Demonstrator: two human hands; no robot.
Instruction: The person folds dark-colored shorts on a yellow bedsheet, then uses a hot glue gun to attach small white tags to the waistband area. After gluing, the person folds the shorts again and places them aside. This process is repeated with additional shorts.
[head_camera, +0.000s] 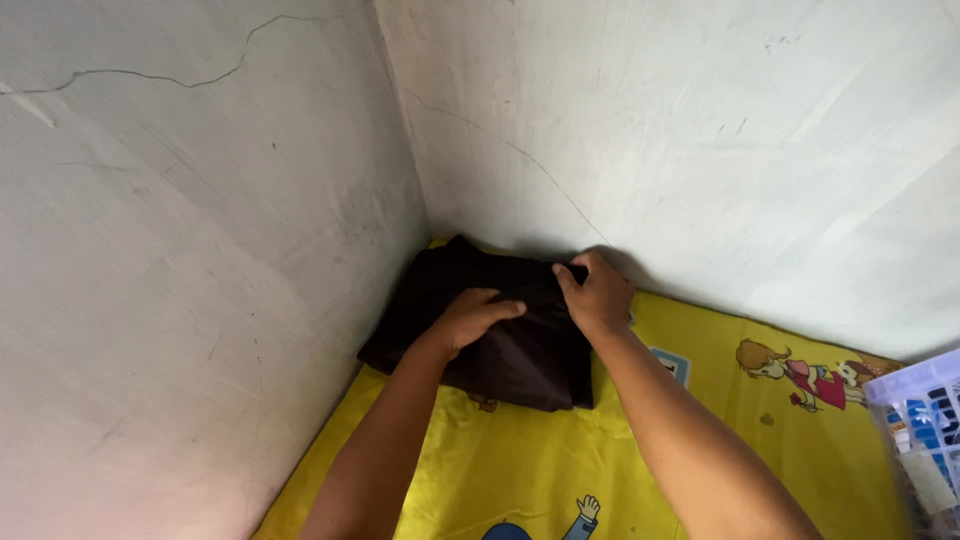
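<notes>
A dark brown folded garment (520, 355) lies on a yellow cartoon-print sheet (500, 470), pushed into the corner where two white walls meet. My left hand (475, 315) rests flat on top of the garment, fingers pointing right. My right hand (595, 292) grips the garment's far edge near the wall, fingers curled over the fabric. Both forearms reach in from the bottom of the view.
White cracked walls (200, 250) close in on the left and behind. A pale lilac plastic basket (920, 440) with items inside stands at the right edge. Cartoon figures are printed on the sheet at the right and bottom.
</notes>
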